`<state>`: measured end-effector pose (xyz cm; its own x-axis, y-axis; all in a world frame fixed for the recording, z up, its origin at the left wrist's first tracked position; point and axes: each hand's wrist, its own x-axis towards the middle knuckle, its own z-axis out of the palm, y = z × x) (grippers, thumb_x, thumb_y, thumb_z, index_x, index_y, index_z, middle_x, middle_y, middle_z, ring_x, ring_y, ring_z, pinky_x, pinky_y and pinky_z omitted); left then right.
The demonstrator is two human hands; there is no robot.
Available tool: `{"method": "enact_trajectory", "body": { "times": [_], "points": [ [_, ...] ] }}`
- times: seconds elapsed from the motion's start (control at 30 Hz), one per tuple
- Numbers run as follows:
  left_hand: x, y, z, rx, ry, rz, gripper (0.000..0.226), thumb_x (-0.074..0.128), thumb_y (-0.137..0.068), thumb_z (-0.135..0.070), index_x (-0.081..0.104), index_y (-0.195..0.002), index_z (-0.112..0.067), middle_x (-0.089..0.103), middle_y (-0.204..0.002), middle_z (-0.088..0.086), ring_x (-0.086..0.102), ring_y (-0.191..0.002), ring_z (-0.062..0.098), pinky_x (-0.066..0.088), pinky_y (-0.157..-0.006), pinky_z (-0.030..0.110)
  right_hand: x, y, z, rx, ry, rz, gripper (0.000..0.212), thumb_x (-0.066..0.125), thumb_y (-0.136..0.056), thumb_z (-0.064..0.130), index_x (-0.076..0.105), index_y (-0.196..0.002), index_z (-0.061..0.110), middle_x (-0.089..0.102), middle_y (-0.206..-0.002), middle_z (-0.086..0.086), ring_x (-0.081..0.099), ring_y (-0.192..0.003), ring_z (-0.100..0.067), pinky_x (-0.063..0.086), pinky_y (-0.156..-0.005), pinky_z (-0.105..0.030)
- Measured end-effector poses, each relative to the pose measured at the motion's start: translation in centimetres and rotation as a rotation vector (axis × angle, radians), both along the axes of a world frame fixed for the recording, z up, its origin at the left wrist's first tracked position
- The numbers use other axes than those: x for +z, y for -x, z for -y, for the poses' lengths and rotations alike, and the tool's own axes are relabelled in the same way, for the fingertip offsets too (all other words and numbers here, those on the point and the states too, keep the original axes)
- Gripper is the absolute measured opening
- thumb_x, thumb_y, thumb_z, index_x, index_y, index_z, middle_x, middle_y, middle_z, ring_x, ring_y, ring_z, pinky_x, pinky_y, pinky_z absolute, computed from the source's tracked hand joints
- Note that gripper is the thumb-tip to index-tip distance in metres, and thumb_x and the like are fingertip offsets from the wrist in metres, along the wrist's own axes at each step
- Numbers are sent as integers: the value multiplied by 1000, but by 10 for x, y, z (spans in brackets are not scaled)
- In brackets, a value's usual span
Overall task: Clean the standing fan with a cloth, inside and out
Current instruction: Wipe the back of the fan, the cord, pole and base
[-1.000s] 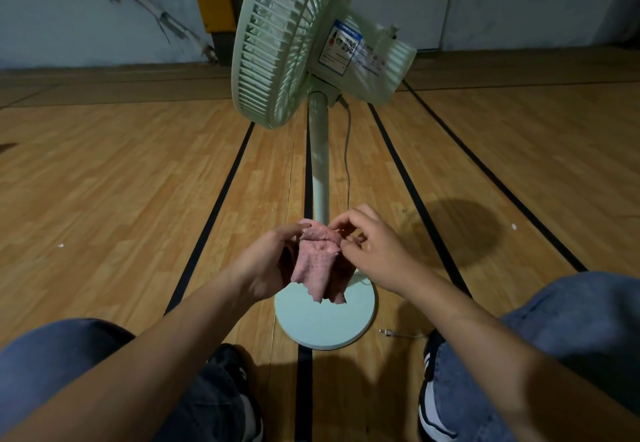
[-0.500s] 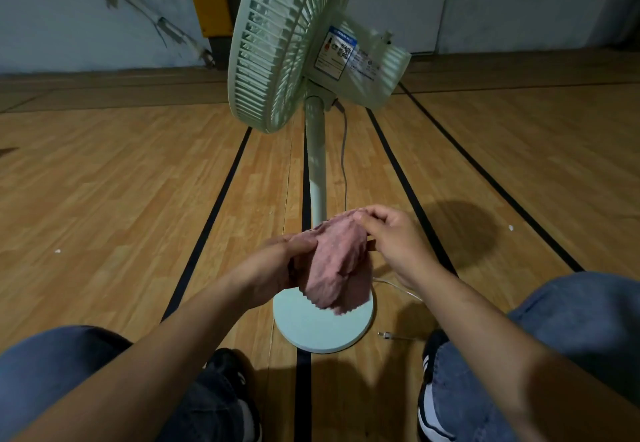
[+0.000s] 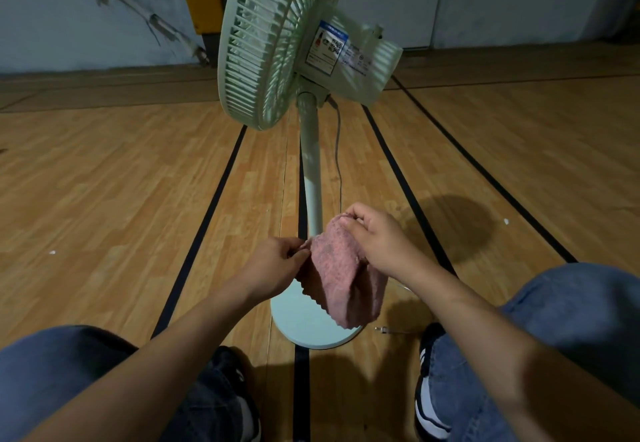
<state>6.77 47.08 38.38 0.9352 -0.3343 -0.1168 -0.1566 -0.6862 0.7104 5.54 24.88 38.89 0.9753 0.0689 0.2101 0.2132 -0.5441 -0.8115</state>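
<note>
Down by the fan's foot: person is crouched on a wood floor (image 3: 104, 199), knees either side, both hands out front.
Cloth: pink cloth (image 3: 341, 282) hangs between the two hands, draped in front of the round base (image 3: 304, 324), not touching the fan as far as I can tell.
Left hand: left hand (image 3: 277, 265) pinches one edge of the cloth between thumb and fingertips, narrow grip.
Right hand: right hand (image 3: 377, 240) has its fingers curled over the top corner, holding it a bit higher up beside the pole (image 3: 313, 178).
Fan: pale green standing fan, grille (image 3: 263, 43) up top and tilted, motor housing (image 3: 356, 60) with a sticker behind it, looks untouched by the cloth so far.
Cord: cable (image 3: 337, 150) runs down behind the pole, and a plug (image 3: 381, 329) lies on the floor next to the base, so seems unplugged.
My guess: still sorting the cloth out, wiping hasn't started.
What could go wrong: pushing hard on that high grille could tip the whole thing, it's top-heavy. A loose cloth corner could also snag in the grille slats, and the cord is right where a foot could catch it.
</note>
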Motion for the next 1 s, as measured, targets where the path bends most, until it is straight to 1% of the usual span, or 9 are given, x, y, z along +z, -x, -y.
{"method": "enact_trajectory", "body": {
  "times": [0.17, 0.3, 0.4, 0.47, 0.53, 0.6, 0.7, 0.83, 1.0],
  "points": [
    [11, 8, 11, -87, 431, -68, 48, 67, -105, -38, 62, -149, -21, 73, -136, -9, 70, -123, 7, 57, -102, 21, 0, 5, -4, 114, -57, -118, 19, 59, -107, 39, 68, -90, 40, 76, -84, 8, 73, -76, -5, 60, -69, -34],
    [17, 10, 18, -57, 242, 110, 16, 75, -102, -27, 73, -110, -13, 79, -97, 4, 78, -89, 16, 66, -82, 37, -6, 7, -8, 125, -23, -140, 17, 63, -104, 39, 75, -96, 31, 78, -92, -9, 74, -86, -29, 60, -81, -51],
    [23, 8, 11, -82, 108, 132, 16, 71, -104, -29, 70, -105, -13, 75, -94, 6, 71, -83, 17, 61, -75, 35, -7, 5, -3, 144, -59, -190, 27, 61, -105, 43, 73, -92, 24, 75, -80, -1, 68, -70, -11, 55, -67, -33],
    [24, 5, 5, -68, 217, 75, 17, 64, -109, -28, 67, -109, -11, 74, -101, 10, 72, -89, 22, 60, -77, 36, -7, 4, 0, 243, -118, -396, 27, 63, -104, 45, 73, -97, 21, 75, -79, 7, 68, -68, -3, 51, -61, -21],
    [23, 2, 0, -31, 308, 27, 20, 59, -112, -27, 63, -112, -7, 72, -102, 13, 69, -89, 25, 57, -77, 37, -12, 3, 1, 335, -133, -544, 17, 71, -100, 35, 73, -103, 19, 77, -92, -1, 71, -74, -17, 52, -60, -28],
    [20, -3, -3, 3, 319, 26, 20, 55, -114, -26, 60, -111, -7, 68, -96, 10, 64, -86, 19, 53, -73, 33, -18, 1, 0, 347, -86, -545, 7, 75, -98, 20, 72, -104, 18, 79, -101, -11, 72, -79, -31, 52, -63, -40],
    [20, -10, -8, 26, 375, 16, 14, 52, -116, -24, 57, -109, -12, 66, -87, 4, 65, -70, 11, 54, -59, 26, -25, 0, 1, 326, 83, -502, 8, 78, -95, 19, 74, -102, 18, 80, -95, -2, 75, -78, -16, 61, -72, -41],
    [24, -22, -18, 53, 493, -12, 12, 53, -115, -27, 59, -109, -19, 65, -93, 0, 64, -79, 10, 54, -71, 29, -28, -1, 3, 310, 97, -554, 23, 82, -91, 12, 75, -112, 9, 79, -111, -7, 76, -108, -25, 61, -98, -47],
    [27, -31, -25, 158, 657, -28, 14, 52, -115, -23, 61, -105, -19, 67, -88, -4, 64, -75, 9, 54, -66, 26, -28, -5, 8, 250, 209, -452, 14, 76, -90, 7, 73, -101, 15, 77, -100, -5, 75, -96, -25, 61, -80, -40]
  ]
}}
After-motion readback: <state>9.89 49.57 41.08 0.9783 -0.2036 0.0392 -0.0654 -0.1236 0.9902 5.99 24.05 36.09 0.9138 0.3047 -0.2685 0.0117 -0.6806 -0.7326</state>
